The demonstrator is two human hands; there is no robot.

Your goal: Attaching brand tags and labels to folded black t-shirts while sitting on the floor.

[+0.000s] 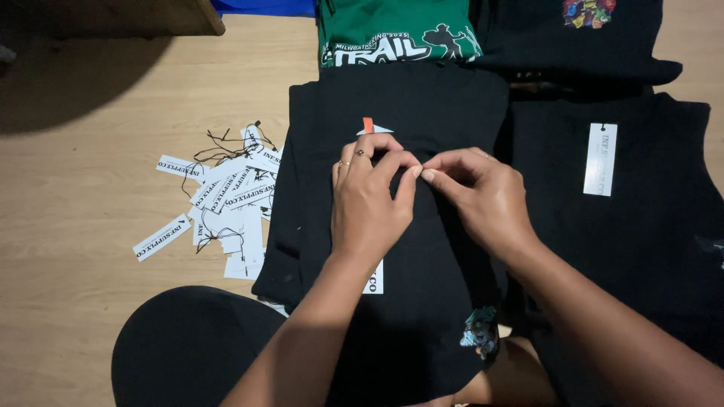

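A folded black garment (422, 105) lies in front of me on the wooden floor. My left hand (369, 200) and my right hand (475, 192) rest on it with fingertips pinched together at its middle, on something too small to make out. A small orange and white tab (369, 126) sticks out just beyond my left fingers. A white paper tag (373, 279) shows under my left wrist. A small colourful print (480, 332) marks the garment's near corner.
A pile of white paper tags with black strings (230, 203) lies on the floor to the left. Another black garment with a white tag (601, 158) lies to the right. A green printed shirt (392, 34) and one more black shirt (581, 38) lie beyond.
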